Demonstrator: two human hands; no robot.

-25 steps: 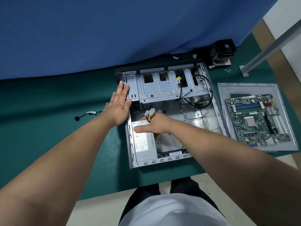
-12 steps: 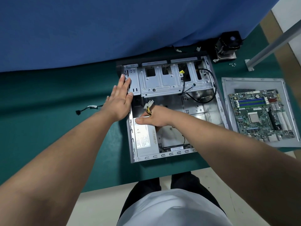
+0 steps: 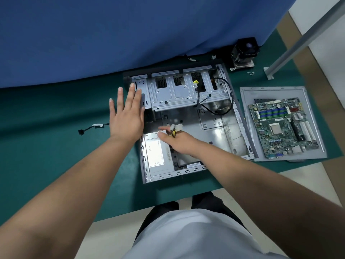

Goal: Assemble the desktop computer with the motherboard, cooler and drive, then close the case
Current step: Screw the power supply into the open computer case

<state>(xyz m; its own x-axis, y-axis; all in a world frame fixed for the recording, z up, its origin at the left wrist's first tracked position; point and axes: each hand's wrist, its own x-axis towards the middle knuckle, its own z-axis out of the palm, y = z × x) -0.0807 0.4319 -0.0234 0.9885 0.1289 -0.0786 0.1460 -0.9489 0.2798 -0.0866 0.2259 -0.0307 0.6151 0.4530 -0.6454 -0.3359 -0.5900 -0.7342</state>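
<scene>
My right hand [image 3: 179,143] is curled round the power leads [image 3: 174,128], their white plugs and yellow wires sticking up between my fingers, and I judge I'm holding them up so they stay clear of the bare floor of the case [image 3: 218,131], where the board has to go. The hand sits just above the far end of the power supply [image 3: 158,156], which fills the near-left corner of the case; whether my thumb touches its top I cannot tell. My left hand [image 3: 127,116] is flat and spread, fingers straight and apart, gripping nothing; its fingertips reach over the far-left corner of the case beside the drive cage [image 3: 179,92], and I read that as steadying the box, though I cannot say for certain the palm is pressing on it. The cage spans the far end of the case, with a black cable [image 3: 226,96] looping out of its right side. The motherboard [image 3: 283,128] is not in yet: it lies on the side panel [image 3: 246,101] just right of the case, on the green mat [image 3: 56,143]. The cooler [image 3: 244,53] stands well off at the far right against the blue cloth [image 3: 130,30], a few screws [image 3: 251,72] near it. A loose cable [image 3: 93,127] lies on the mat to the left.
</scene>
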